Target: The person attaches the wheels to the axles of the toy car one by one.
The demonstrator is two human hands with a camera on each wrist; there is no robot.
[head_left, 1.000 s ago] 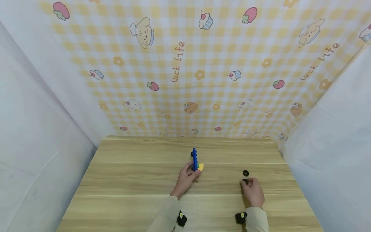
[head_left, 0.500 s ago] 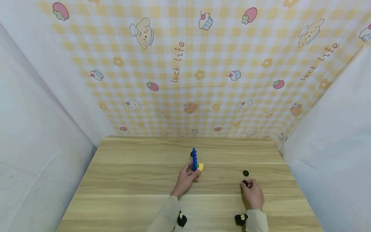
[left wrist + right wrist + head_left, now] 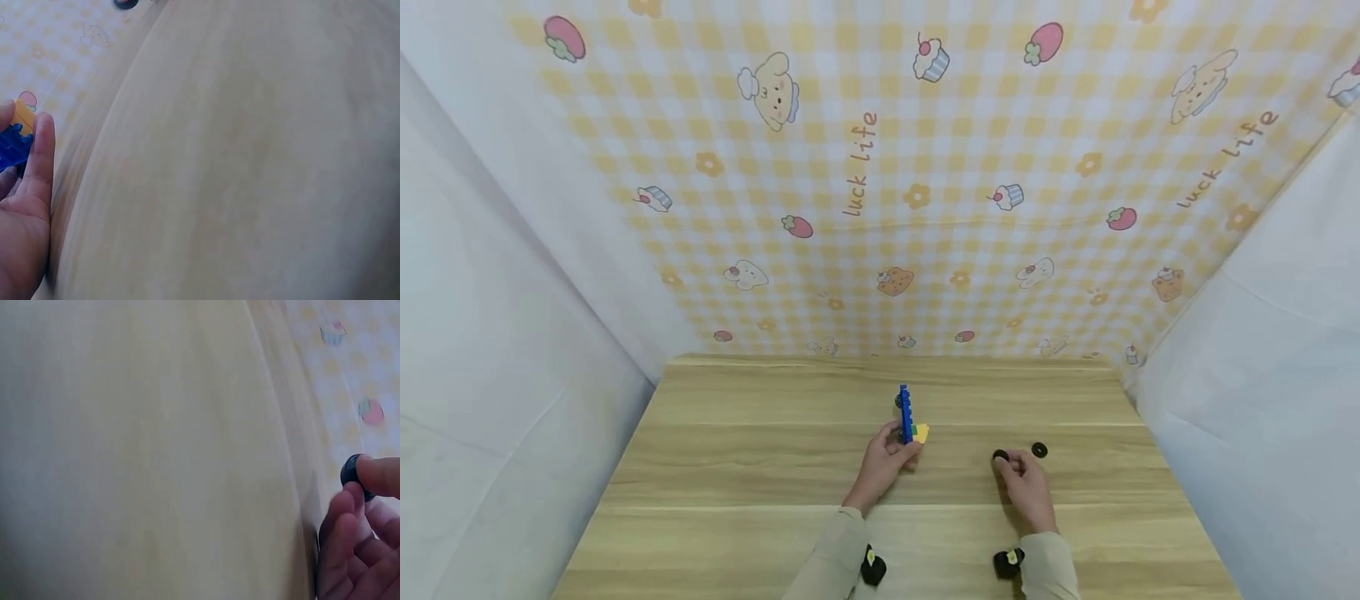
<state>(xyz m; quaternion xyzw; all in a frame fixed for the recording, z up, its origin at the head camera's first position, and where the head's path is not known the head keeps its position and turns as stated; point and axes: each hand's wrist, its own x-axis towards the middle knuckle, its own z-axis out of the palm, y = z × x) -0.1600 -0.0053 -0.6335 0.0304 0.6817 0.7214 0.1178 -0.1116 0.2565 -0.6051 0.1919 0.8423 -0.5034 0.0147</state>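
A person's left hand point(image 3: 880, 467) holds a blue toy brick car point(image 3: 906, 412) by its near end, with the thumb on one side and fingers on the other. The car is near the middle of the wooden table point(image 3: 737, 467), tipped so its bumpy side faces right and its wheel side faces left. A dark wheel point(image 3: 898, 402) sticks out near the far end. A yellow brick point(image 3: 921, 434) and a small green brick point(image 3: 914, 430) sit on the bumpy side, close to the thumb. The right hand point(image 3: 1028, 493) pinches a little black tire point(image 3: 1000, 455) between its thumb and fingers, and its other fingers are curled in, as the right wrist view shows. This tire is to the right of the car, well apart from it. A second black tire point(image 3: 1034, 447) lies on the table, just beside the right hand on its far right side. It looks like a ring with a hole in it. Both arms have light tan sleeves point(image 3: 1049, 567), and a small black thing point(image 3: 872, 571) with a yellow mark shows by each wrist. Behind the table hangs a yellow and white checked cloth point(image 3: 850, 250) with strawberries, cupcakes and the words "luck life".
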